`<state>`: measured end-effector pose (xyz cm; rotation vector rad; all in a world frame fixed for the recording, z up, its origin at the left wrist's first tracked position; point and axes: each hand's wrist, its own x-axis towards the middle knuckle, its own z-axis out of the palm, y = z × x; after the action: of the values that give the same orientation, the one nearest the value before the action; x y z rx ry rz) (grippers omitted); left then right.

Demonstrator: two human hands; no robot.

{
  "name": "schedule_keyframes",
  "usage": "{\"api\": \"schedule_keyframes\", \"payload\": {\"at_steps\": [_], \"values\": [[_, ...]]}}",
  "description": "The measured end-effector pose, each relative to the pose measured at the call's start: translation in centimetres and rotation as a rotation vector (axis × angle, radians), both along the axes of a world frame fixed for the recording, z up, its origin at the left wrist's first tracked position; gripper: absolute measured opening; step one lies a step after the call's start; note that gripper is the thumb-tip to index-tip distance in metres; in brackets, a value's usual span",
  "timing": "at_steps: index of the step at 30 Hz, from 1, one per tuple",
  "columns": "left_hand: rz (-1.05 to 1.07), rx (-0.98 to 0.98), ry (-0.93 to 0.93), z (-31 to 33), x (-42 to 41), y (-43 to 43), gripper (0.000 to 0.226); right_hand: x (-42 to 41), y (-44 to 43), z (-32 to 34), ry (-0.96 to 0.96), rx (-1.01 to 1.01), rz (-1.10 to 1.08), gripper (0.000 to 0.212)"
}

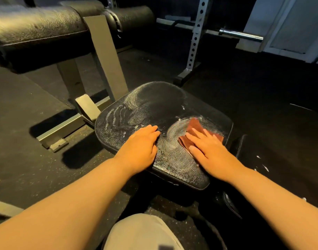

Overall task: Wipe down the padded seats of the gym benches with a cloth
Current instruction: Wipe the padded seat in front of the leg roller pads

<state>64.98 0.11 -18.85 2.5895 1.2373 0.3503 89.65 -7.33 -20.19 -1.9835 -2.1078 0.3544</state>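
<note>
A black padded seat (158, 105) lies low in front of me, streaked with whitish swirl marks on its left and near-right parts. My right hand (207, 150) lies flat with straight fingers on a reddish-brown cloth (195, 126), pressing it onto the seat's right side. The cloth pokes out beyond my fingertips and beside my thumb. My left hand (142, 148) rests palm down on the seat's near-left edge, fingers together and pointing toward the cloth, holding nothing.
A large black padded roller bench (37, 27) on a grey steel frame (104, 56) stands at the back left. A white perforated rack upright (195, 38) and a barbell end (241, 36) are at the back right. Dark rubber flooring surrounds the seat. My knee (142, 233) is at the bottom.
</note>
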Motion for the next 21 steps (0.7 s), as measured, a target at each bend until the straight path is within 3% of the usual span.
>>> {"api": "schedule_keyframes", "payload": {"at_steps": [3, 8, 12, 15, 18, 21], "values": [[0.009, 0.003, 0.007, 0.1, -0.4, -0.4, 0.049, -4.9, 0.8, -0.5, -0.020, 0.017, -0.112, 0.051], [0.012, -0.028, 0.051, 0.5, -1.1, -0.7, 0.046, -3.8, -3.4, -0.8, -0.009, 0.053, 0.315, 0.052], [-0.002, 0.008, 0.053, 0.6, -1.6, -0.6, 0.045, -0.9, -0.8, -0.9, 0.021, 0.056, -0.008, 0.050], [0.014, 0.018, 0.044, 0.2, -1.9, -0.8, 0.044, -6.6, 0.4, -0.8, -0.042, 0.080, -0.156, 0.055], [0.017, 0.017, 0.038, 0.2, -1.9, -0.9, 0.047, -10.1, -1.4, -0.7, -0.001, 0.098, 0.079, 0.053], [0.019, -0.022, 0.067, 0.2, -2.2, -0.4, 0.053, -6.4, -2.6, 0.0, -0.024, 0.076, 0.248, 0.048]]}}
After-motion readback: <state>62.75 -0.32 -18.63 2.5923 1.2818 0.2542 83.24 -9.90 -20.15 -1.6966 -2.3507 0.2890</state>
